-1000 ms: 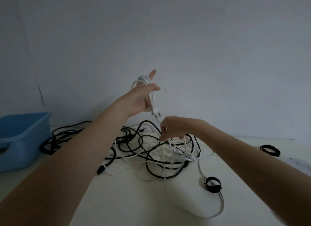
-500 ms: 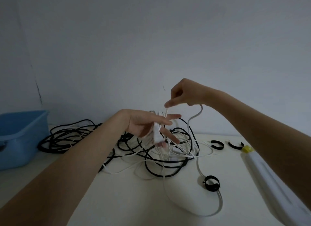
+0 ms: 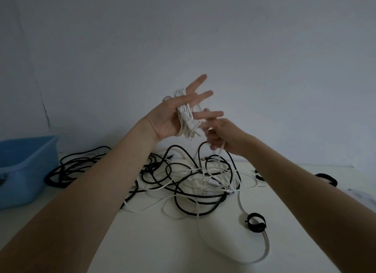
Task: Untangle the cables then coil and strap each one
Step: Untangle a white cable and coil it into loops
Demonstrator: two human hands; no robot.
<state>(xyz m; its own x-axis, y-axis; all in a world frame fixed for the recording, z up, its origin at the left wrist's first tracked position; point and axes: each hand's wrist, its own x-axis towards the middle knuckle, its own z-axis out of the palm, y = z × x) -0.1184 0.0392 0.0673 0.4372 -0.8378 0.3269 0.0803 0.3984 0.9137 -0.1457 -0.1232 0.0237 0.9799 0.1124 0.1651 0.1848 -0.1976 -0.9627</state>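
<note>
White cable is wound in a small bundle across the palm of the left hand, at the centre of the frame. The fingers of this hand are stretched out and spread, so the bundle lies on the palm and is not clenched. The right hand is just beside it, a little lower, with its fingers curled around the free strand, which runs down into the tangle on the desk.

Half a second ago the right hand was high above the left one and the left hand was low, near the tangle. Now the left hand is raised and the right hand has come down under it. I think one more turn was laid on the bundle, so the coiling of this first cable goes forward, but much of it is not yet free.

Black straps wait at the lower right of the frame; another one is partly covered by the right forearm. A blue bin is cut off at the left edge. Where the white strand passes inside the tangle, I cannot follow it.
</note>
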